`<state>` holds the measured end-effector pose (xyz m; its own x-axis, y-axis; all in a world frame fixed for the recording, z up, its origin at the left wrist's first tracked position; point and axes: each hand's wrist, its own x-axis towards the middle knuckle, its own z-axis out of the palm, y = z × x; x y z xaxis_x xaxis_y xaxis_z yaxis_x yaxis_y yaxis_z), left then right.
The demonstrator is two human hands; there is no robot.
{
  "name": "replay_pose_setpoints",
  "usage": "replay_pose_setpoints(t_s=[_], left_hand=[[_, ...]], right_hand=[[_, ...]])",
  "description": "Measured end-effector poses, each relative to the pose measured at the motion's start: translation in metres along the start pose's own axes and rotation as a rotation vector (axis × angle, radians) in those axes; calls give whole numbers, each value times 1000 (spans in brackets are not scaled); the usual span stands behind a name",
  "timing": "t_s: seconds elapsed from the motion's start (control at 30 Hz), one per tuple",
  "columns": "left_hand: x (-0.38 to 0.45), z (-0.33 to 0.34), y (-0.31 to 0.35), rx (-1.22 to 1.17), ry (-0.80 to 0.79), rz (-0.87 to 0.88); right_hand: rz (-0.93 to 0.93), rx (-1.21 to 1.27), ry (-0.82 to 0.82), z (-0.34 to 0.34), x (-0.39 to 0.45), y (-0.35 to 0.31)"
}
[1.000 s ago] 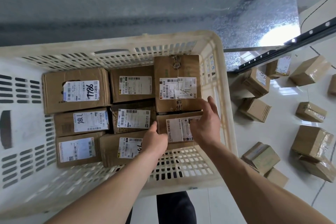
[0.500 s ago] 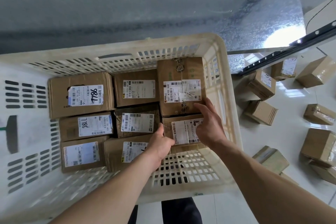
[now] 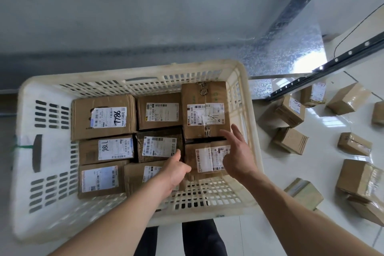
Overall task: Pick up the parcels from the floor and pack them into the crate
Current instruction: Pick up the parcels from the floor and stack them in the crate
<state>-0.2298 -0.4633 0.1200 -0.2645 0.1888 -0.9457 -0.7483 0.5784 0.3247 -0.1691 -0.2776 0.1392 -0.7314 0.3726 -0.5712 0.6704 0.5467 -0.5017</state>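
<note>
A white slatted crate takes up the left and middle of the view, with cardboard parcels laid flat in rows on its bottom. At its left sits the parcel marked 7786, with the parcel marked 98L just below it. Further right, the left hand hangs over the near row with its fingers curled loosely and the thumb out, gripping nothing. Beside it lies the near-right parcel, label up, against the crate's right wall. The right hand hovers over that parcel's right edge, fingers spread wide and empty. Right of the crate, loose parcels lie scattered on the pale floor.
</note>
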Motion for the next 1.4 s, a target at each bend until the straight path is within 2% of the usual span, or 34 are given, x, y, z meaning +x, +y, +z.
replay_pose_setpoints(t_s=[0.33, 0.57, 0.9, 1.03, 1.2, 1.4], left_hand=[[-107, -25, 36, 110, 47, 203], [-183, -32, 73, 143, 10, 361], [-291, -49, 89, 246, -67, 621], [-323, -44, 92, 197, -87, 731], [-363, -20, 90, 168, -188, 804], [-389, 31, 85, 204, -282, 829]], right_hand=[[10, 54, 9, -65, -74, -42], [-44, 113, 164, -108, -137, -95], [-110, 201, 355, -117, -230, -152], [-115, 291, 445, -117, -259, -160], [-154, 243, 580, -129, -298, -158], [-110, 353, 686, -151, -344, -120]])
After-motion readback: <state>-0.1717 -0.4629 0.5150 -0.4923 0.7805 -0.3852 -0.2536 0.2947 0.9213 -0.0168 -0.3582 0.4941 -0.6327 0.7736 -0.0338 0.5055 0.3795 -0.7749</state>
